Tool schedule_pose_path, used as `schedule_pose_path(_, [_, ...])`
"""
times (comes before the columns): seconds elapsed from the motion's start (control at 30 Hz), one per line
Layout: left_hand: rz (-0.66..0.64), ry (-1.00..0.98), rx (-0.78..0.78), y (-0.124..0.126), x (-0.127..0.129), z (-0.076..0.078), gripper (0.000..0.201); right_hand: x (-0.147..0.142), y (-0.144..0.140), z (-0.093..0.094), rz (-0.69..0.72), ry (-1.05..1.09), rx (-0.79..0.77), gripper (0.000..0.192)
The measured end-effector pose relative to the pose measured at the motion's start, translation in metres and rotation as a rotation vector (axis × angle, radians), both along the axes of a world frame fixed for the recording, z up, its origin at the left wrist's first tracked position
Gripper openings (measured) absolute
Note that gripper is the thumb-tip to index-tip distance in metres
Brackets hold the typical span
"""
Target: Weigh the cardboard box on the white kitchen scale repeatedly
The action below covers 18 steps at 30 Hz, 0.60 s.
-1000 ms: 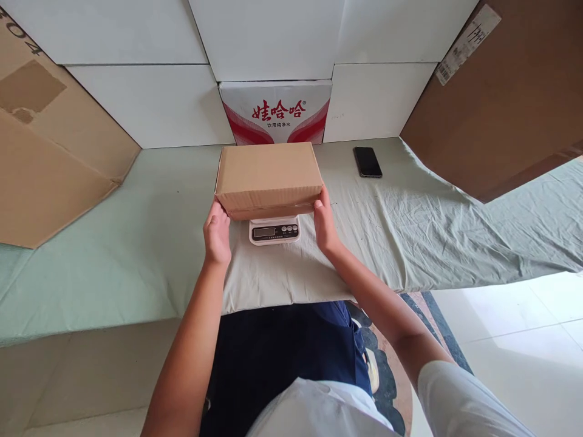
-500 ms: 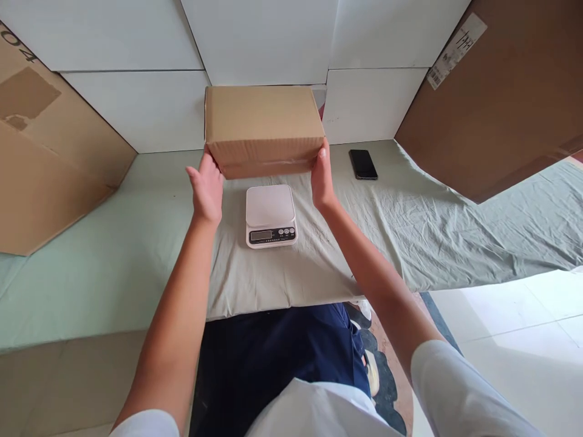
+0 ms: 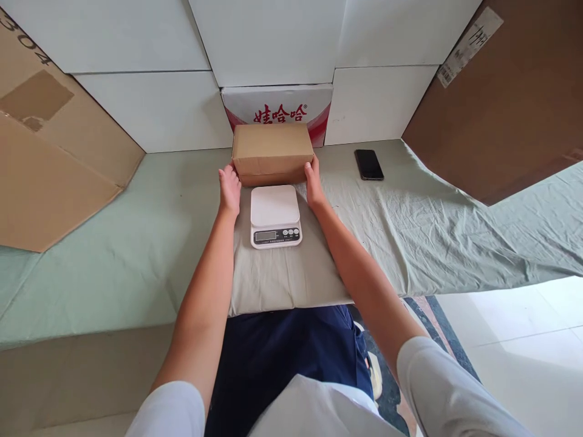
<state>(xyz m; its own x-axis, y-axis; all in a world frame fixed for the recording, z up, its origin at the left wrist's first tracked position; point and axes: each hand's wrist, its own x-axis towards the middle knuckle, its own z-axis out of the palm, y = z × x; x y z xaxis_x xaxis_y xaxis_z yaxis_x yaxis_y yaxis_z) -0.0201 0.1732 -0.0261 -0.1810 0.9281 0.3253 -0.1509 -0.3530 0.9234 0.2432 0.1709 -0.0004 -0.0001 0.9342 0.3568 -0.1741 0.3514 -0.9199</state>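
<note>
Between my two hands is a closed brown cardboard box (image 3: 272, 164), at the back of the cloth-covered table. My left hand (image 3: 230, 191) grips its left end, with some fingers hidden behind the corner. At the right end my right hand (image 3: 314, 182) holds the box, thumb on the front face. Just in front of the box lies a white digital kitchen scale (image 3: 275, 209), its platform bare and its display and buttons facing me. Whether the box rests fully on the cloth cannot be made out.
A black smartphone (image 3: 368, 164) lies to the right. Large cardboard panels stand at the left (image 3: 68, 152) and right (image 3: 496, 109). Behind is a wall of white panels (image 3: 273, 42) and a white-and-red printed carton (image 3: 321, 115). The pale green cloth (image 3: 127, 243) ends at the front edge.
Both hands have lowered the box toward the table behind the scale. The printed carton behind it has come into sight. My view has shifted slightly left.
</note>
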Motion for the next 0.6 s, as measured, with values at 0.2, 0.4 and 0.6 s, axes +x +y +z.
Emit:
schedule_pose_path(0.2, [0.019,-0.048,-0.043,0.008,-0.002,-0.009,0.116,0.003,0.0,-0.006,-0.016,-0.053,0.005,0.12])
schedule_pose_path(0.4, [0.015,-0.038,-0.045,0.012,-0.005,-0.013,0.118,0.001,0.005,-0.009,-0.006,-0.072,0.011,0.122])
schedule_pose_path(0.6, [0.032,-0.011,-0.074,0.008,0.001,-0.011,0.118,-0.002,0.003,-0.013,0.023,-0.048,-0.052,0.126])
